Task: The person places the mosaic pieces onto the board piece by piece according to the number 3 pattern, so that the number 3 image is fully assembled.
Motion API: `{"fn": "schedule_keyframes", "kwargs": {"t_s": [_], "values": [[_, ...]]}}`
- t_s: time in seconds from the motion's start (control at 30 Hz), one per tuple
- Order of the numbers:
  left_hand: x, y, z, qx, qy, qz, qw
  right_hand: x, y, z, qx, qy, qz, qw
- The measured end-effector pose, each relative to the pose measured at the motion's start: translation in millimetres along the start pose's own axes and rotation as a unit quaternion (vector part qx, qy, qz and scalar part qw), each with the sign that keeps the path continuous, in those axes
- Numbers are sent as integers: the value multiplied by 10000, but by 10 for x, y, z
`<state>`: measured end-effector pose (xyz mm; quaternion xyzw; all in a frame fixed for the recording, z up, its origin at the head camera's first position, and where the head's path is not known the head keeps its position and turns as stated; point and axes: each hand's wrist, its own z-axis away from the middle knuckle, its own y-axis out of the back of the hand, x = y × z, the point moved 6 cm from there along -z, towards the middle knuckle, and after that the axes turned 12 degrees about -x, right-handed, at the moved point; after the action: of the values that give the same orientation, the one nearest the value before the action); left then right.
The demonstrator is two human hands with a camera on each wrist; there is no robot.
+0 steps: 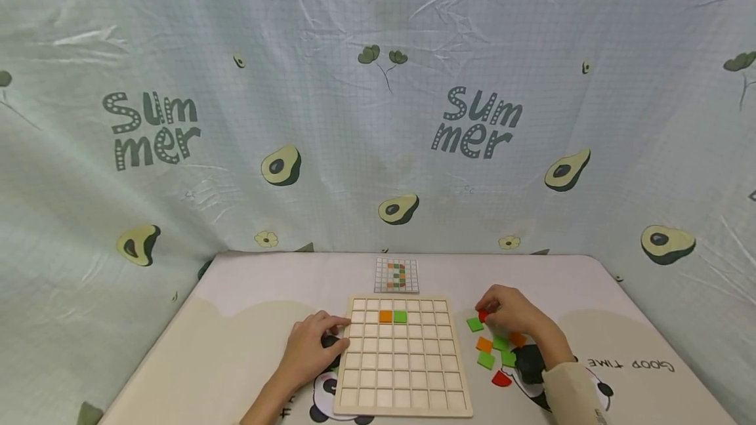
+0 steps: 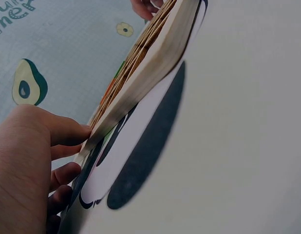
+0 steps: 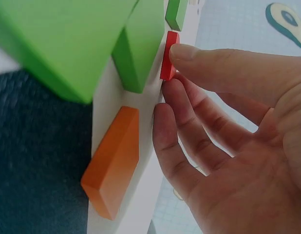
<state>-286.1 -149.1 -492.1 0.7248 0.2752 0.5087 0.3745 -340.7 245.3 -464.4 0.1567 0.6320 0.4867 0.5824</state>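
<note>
My right hand [image 1: 516,312] is at the far end of the loose tiles, right of the board. Its thumb and fingers pinch a small red tile [image 3: 168,57], which stands on edge in the right wrist view. A green tile [image 1: 475,324] lies just left of it. My left hand [image 1: 312,348] rests at the left edge of the wooden grid board [image 1: 385,379], with thumb and index finger spread along the rim. In the board's second row sit an orange tile [image 1: 386,317] and, directly right of it, a green tile [image 1: 400,317].
A printed pattern card [image 1: 396,275] lies behind the board, with coloured squares on a grid. Several green and orange tiles and another red tile [image 1: 501,379] with a curved edge lie right of the board. A curtain [image 1: 354,123] with avocado prints hangs behind the table.
</note>
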Motion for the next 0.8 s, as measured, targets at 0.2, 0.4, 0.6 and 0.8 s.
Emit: {"fn": "schedule_keyframes", "kwargs": {"t_s": [0.2, 0.4, 0.6, 0.8], "values": [[-1, 4, 7, -24, -16, 53, 10000, -19, 13, 17, 46, 69, -24, 10000], [11, 5, 10, 98, -129, -7, 9999, -5, 20, 19, 65, -105, -52, 9999], [20, 12, 20, 161, -192, -20, 9997, 8, 26, 32, 64, -160, -120, 9998], [4, 2, 6, 20, -46, 39, 10000, 36, 28, 20, 80, -290, -157, 9994]]}}
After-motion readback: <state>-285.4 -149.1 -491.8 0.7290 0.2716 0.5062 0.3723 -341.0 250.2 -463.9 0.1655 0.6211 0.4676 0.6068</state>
